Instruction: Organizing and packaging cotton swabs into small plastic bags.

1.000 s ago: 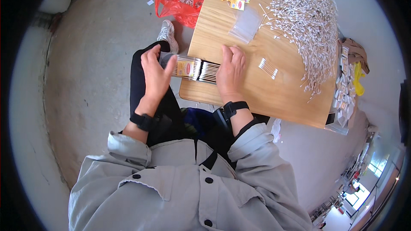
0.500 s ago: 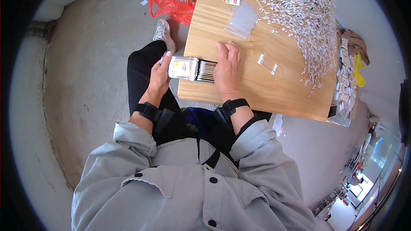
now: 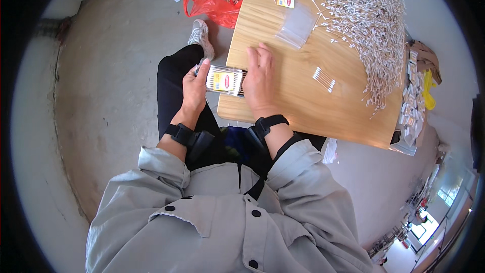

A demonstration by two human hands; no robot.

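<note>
My left hand (image 3: 194, 90) grips a small clear plastic bag (image 3: 209, 84) at its left end, thumb on top. Inside lie cotton swabs (image 3: 236, 90) in a row, beneath a small yellow, white and red label card (image 3: 225, 81). My right hand (image 3: 260, 82) is against the bag's right end, at the table's left edge, its fingers curved over the swabs and a dark strip under them. The palm hides where these end. A short row of loose swabs (image 3: 323, 80) lies on the wooden table (image 3: 298, 106), right of this hand.
A large heap of swabs (image 3: 366, 25) covers the table's far right. Empty clear bags (image 3: 295, 26) and label cards (image 3: 285, 0) lie at the back. Filled packs (image 3: 410, 101) sit beyond the right edge. A red plastic bag (image 3: 214, 0) stands on the floor, far left.
My right hand has moved left toward the bag, and less of the swab row shows between them. The label card is plainer to see. The whole view has shifted slightly.
</note>
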